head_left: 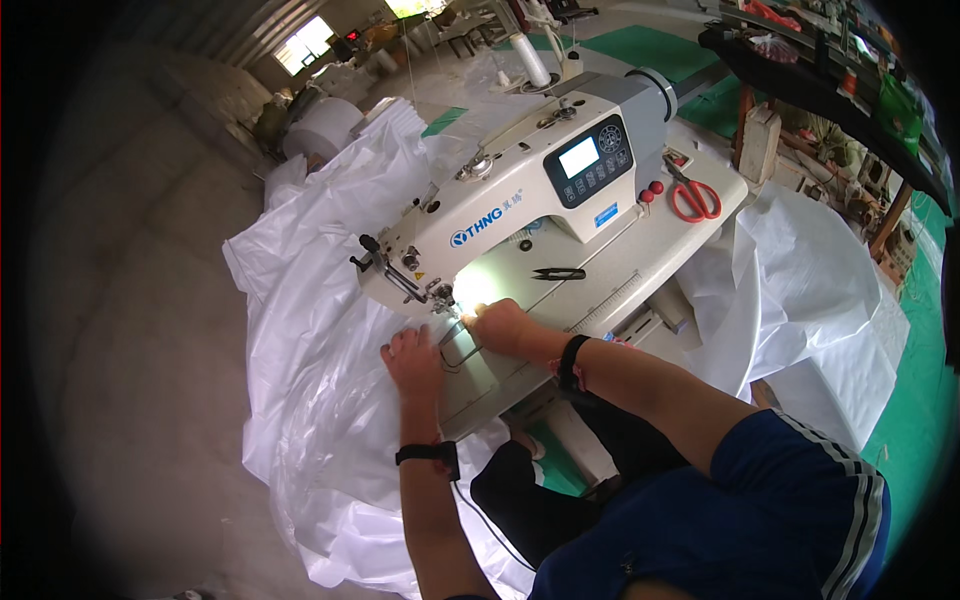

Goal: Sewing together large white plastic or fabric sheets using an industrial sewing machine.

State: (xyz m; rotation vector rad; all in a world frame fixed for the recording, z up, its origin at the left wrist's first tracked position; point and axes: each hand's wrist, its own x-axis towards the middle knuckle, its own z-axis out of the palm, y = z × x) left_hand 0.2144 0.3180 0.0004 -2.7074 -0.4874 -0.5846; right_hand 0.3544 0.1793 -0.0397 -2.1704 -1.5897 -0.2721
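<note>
A white sewing machine (pixel 520 180) with a lit control panel stands on a pale worktable (pixel 610 262). Its lamp throws a bright glow round the needle area (pixel 443 298). Just left of the presser foot, my left hand (pixel 413 362) lies on white, shiny sheeting (pixel 310 340) with its fingers stretched out. Close to the needle on the right side, my right hand (pixel 502 328) has its fingers pressed together; what they pinch is hidden by the hand and the glare. The sheeting spreads over the table's left side and hangs down in folds.
Black thread snips (pixel 558 274) and red-handled scissors (pixel 692 198) lie on the tabletop. A white thread cone (pixel 530 62) stands behind the machine. More white sheeting (pixel 800 290) hangs at the right. Beyond it is a cluttered rack (pixel 850 70).
</note>
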